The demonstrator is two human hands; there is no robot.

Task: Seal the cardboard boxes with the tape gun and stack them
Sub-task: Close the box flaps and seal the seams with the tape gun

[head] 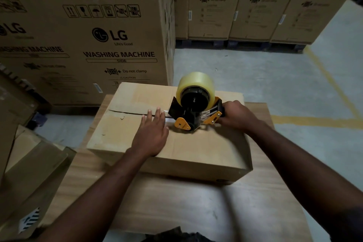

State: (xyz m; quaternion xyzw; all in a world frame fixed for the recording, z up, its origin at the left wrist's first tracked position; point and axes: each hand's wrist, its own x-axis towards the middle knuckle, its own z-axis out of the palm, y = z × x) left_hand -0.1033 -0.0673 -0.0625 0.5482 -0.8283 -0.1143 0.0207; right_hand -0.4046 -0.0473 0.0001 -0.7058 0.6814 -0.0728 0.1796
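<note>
— What fills the upper left of the frame?
— A large LG washing machine carton (121,45), with handling symbols printed near its top.
— And the upper right?
— A row of similar cartons (216,6) on dark pallets (245,44). Yellow lines (314,120) mark the grey concrete floor (255,74) at right.

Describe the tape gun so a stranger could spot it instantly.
Before the big LG washing machine carton sits a plain cardboard box. On its top, in the right hand, is the tape gun: black and orange, carrying a yellowish tape roll.
</note>
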